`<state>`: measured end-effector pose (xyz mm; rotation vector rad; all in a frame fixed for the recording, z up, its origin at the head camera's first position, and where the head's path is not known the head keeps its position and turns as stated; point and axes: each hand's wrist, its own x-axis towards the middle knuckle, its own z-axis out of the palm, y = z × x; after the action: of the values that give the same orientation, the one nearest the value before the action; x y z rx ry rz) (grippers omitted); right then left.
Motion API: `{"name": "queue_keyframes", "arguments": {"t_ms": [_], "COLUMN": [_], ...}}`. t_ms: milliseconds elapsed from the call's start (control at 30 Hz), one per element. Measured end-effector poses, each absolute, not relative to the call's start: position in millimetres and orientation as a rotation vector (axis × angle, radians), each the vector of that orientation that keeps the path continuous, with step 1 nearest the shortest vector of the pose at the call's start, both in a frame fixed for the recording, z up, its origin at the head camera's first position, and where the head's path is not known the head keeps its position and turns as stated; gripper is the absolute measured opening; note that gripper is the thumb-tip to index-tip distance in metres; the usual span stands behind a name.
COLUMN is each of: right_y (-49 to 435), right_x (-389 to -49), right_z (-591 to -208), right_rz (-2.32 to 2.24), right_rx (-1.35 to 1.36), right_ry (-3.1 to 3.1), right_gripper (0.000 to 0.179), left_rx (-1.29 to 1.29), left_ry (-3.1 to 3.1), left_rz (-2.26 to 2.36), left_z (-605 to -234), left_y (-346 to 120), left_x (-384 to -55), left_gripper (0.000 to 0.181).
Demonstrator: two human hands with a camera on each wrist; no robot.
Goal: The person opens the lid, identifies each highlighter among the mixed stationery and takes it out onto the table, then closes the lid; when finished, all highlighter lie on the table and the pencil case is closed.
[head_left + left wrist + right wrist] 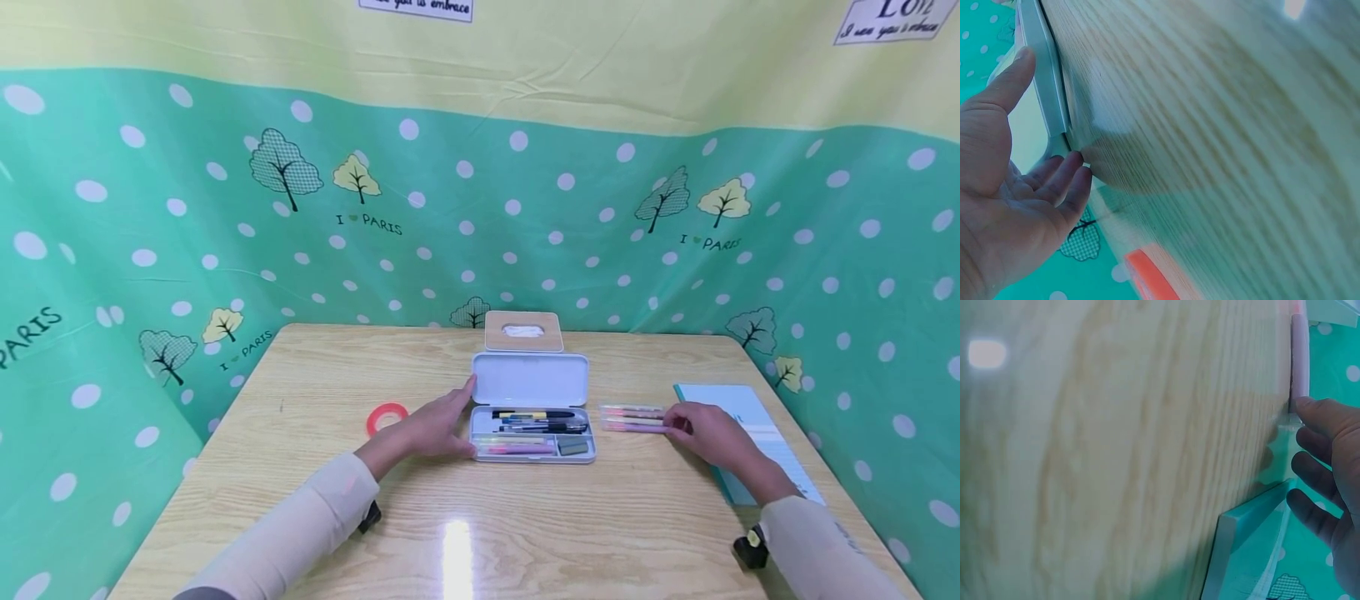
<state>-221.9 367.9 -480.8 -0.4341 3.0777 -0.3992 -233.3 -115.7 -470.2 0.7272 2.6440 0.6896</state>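
Note:
A pale pencil case lies with its lid raised, holding pens, pastel markers and a dark eraser. At its left side, my left hand touches the edge with thumb and fingers spread. The left wrist view shows the thumb along the case wall and the other fingers loosely bent. To the right of the case, my right hand pinches the near end of a clear sleeve of pastel markers. The right wrist view shows the thumb against a pinkish marker.
A blue-green notebook lies under and beside the right forearm. Close to the left wrist is a red tape ring. Behind the case sits a wood-topped tissue box. A green dotted curtain hangs around the wooden table.

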Motion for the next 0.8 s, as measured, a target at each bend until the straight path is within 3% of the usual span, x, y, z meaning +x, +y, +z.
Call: {"name": "queue_keyframes", "arguments": {"t_ms": [800], "right_y": [358], "right_x": [-223], "right_z": [-470], "right_rz": [-0.405], "right_rx": [-0.455], "right_ry": [3.087], "right_gripper": [0.011], "left_rx": [0.74], "left_ry": [2.655], "left_rz": [0.673], "left_z": [-472], "left_y": [-116], "left_x": [-234], "left_gripper": [0.126]}}
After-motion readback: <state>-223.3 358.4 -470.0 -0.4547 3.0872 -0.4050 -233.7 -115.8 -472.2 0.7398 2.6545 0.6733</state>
